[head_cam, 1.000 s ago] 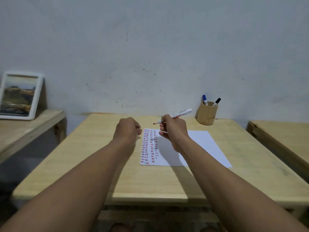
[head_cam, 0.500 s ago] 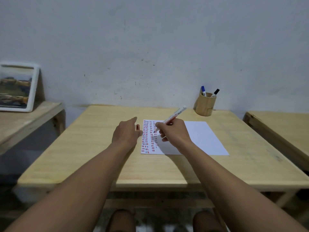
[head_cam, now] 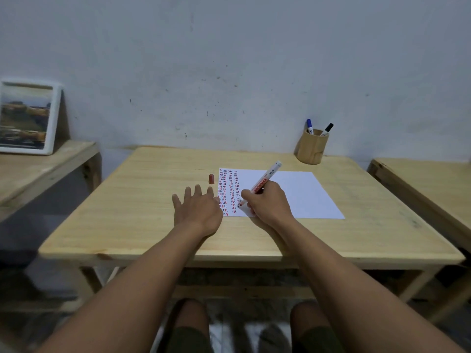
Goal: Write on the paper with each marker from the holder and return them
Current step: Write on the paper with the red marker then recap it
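Note:
A white sheet of paper (head_cam: pixel 300 197) lies on the wooden table (head_cam: pixel 142 200), its left part filled with columns of red and dark marks. My right hand (head_cam: pixel 267 202) grips a white red-ink marker (head_cam: pixel 265 180), the tip touching the paper near its lower left. My left hand (head_cam: pixel 196 207) lies flat on the table with fingers spread, touching the paper's left edge. The marker's red cap (head_cam: pixel 211 179) stands on the table just left of the paper. A wooden holder (head_cam: pixel 312 150) at the back right contains a blue marker (head_cam: pixel 309 126) and a black marker (head_cam: pixel 327 129).
A framed picture (head_cam: pixel 26 115) leans against the wall on a lower wooden shelf (head_cam: pixel 38 169) to the left. Another wooden table (head_cam: pixel 423 184) stands close on the right. My knees show beneath the table's front edge.
My right hand lowered the marker tip onto the paper. My left hand opened from a fist, set the red cap down and flattened beside the paper.

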Action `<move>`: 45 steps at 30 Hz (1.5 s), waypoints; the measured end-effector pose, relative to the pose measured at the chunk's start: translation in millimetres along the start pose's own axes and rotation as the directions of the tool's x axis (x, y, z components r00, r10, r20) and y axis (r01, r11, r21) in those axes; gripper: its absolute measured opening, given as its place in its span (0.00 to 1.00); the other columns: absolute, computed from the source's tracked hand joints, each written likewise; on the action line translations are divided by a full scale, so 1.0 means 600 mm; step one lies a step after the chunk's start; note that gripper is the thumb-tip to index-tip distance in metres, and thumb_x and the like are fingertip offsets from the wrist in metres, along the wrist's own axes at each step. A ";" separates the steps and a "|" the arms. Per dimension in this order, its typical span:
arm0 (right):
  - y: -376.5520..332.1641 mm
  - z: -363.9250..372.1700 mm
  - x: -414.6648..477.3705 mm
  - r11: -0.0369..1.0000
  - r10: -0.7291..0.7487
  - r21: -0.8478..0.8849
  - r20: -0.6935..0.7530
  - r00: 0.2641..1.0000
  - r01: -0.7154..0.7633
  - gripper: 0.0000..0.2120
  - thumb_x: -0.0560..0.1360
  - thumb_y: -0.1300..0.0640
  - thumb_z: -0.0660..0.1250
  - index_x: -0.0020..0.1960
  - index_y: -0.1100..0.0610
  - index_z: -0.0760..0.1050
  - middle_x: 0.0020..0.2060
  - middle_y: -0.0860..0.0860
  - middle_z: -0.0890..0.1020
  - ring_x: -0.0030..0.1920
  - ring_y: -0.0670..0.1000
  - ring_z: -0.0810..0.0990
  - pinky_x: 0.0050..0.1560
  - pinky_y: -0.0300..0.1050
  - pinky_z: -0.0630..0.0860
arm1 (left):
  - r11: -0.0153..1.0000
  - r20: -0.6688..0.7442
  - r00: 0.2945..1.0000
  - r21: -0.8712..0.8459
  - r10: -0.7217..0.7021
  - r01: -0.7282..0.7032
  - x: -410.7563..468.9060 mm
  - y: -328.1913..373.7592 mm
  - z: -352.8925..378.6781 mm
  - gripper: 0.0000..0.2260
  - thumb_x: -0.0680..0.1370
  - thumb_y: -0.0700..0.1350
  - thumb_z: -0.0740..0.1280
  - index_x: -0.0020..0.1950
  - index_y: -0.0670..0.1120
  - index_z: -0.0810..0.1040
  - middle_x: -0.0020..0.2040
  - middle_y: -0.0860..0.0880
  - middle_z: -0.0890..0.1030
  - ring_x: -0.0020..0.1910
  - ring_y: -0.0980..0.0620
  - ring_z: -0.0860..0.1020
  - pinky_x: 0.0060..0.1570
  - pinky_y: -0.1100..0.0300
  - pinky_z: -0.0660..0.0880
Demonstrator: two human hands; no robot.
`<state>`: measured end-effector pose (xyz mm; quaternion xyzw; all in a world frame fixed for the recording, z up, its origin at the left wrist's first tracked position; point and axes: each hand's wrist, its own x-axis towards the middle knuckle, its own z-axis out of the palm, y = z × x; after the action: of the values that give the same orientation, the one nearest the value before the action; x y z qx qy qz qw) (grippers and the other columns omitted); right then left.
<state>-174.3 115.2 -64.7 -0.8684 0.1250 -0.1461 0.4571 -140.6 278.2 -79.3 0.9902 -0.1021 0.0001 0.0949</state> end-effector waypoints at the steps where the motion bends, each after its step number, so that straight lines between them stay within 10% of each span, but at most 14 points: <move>1: 0.000 0.001 0.001 1.000 -0.003 -0.004 0.001 1.000 0.003 0.12 0.76 0.54 0.70 0.44 0.63 0.81 0.38 0.52 0.86 0.39 0.51 0.86 0.35 0.45 0.78 | 1.000 -0.003 1.000 0.009 0.002 -0.002 -0.001 0.000 0.000 0.25 0.84 0.52 0.47 0.81 0.48 0.55 0.82 0.44 0.55 0.81 0.40 0.50 0.75 0.35 0.47; 14: 0.005 0.005 0.004 1.000 -0.019 -0.024 0.030 0.999 0.020 0.12 0.76 0.53 0.70 0.46 0.63 0.81 0.40 0.51 0.86 0.39 0.51 0.86 0.41 0.53 0.83 | 1.000 0.005 1.000 0.012 -0.001 0.001 0.000 -0.001 0.004 0.26 0.84 0.53 0.46 0.82 0.49 0.53 0.82 0.44 0.53 0.81 0.40 0.48 0.76 0.35 0.46; 23: 0.003 -0.001 0.002 0.999 0.001 0.032 0.013 1.000 -0.001 0.09 0.77 0.54 0.70 0.42 0.59 0.79 0.35 0.47 0.83 0.35 0.45 0.82 0.31 0.39 0.74 | 1.000 -0.004 1.000 -0.022 -0.012 0.012 0.005 -0.002 0.005 0.25 0.84 0.53 0.47 0.81 0.49 0.57 0.81 0.44 0.59 0.80 0.40 0.53 0.76 0.36 0.49; 28: 0.006 -0.009 0.017 0.972 0.110 0.208 -0.017 0.994 -0.105 0.14 0.73 0.54 0.69 0.45 0.66 0.82 0.31 0.50 0.83 0.30 0.50 0.79 0.37 0.52 0.80 | 0.984 -0.175 0.977 -0.153 -0.119 0.093 0.011 0.003 -0.022 0.12 0.78 0.47 0.55 0.55 0.46 0.75 0.55 0.45 0.81 0.57 0.40 0.76 0.57 0.45 0.69; 36: -0.011 -0.032 0.048 0.899 0.117 0.418 0.047 0.992 -0.126 0.13 0.75 0.53 0.75 0.50 0.62 0.79 0.29 0.49 0.74 0.26 0.48 0.68 0.30 0.44 0.69 | 0.955 -0.240 0.970 -0.297 -0.044 -0.030 0.095 -0.012 -0.036 0.22 0.81 0.52 0.61 0.76 0.53 0.67 0.63 0.43 0.78 0.64 0.40 0.76 0.54 0.50 0.72; 45: -0.029 -0.056 0.070 0.770 0.192 0.592 0.139 0.972 -0.237 0.08 0.77 0.58 0.67 0.40 0.59 0.77 0.30 0.50 0.77 0.28 0.48 0.72 0.29 0.40 0.72 | 0.920 -0.293 0.954 -0.387 -0.064 -0.057 0.113 -0.009 -0.040 0.10 0.79 0.38 0.65 0.55 0.44 0.84 0.47 0.50 0.86 0.38 0.55 0.79 0.42 0.61 0.74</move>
<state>-146.3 84.3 -26.3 -0.6615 0.1538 -0.0945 0.7279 -72.7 274.1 -55.7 0.9398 -0.0829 0.1296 0.3051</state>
